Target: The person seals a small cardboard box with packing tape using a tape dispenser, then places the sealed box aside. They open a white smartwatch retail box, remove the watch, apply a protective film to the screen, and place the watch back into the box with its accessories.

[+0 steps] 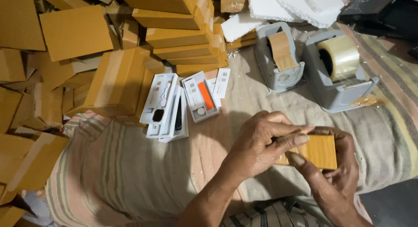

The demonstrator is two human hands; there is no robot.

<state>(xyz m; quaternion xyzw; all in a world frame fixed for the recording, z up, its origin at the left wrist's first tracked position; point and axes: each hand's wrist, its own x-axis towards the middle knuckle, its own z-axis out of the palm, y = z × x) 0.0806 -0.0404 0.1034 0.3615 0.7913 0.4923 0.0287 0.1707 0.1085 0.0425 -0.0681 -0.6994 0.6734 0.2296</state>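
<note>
The striped cloth (143, 174) covers the working surface, and loose heaps of brown cardboard boxes (74, 31) crowd its left side from 8 o'clock round to 12 o'clock. A neater stack of the same boxes (183, 35) stands at 12 o'clock. At 1 o'clock, two grey tape dispensers sit side by side: the nearer-left one (278, 66) carries brown tape, and the other (337, 79) carries a clear roll. White foam pieces (296, 7) lie beyond them. Just left of centre, two open white trays (165, 107) rest touching one another, one showing an orange strap (205, 95).

The small brown box (321, 150) is held above the cloth at 4 o'clock from the frame's centre, between both hands. Its long axis runs roughly 9 to 3 o'clock, with its broad face turned up toward the camera.

The right hand (337, 183) is closed on the box from below and from its 3 o'clock end, with the thumb pressing on the lower-left corner. The left hand (261, 146) comes in from 9 o'clock and is closed on the left end, its fingers (296, 139) lying along the top edge. From the left grip the box extends toward 3 o'clock; from the right grip it lies toward 11 o'clock. Both hands touch the box, so neither is clearly nearer. The dispensers lie toward 12 o'clock of the box, well apart from it.
</note>
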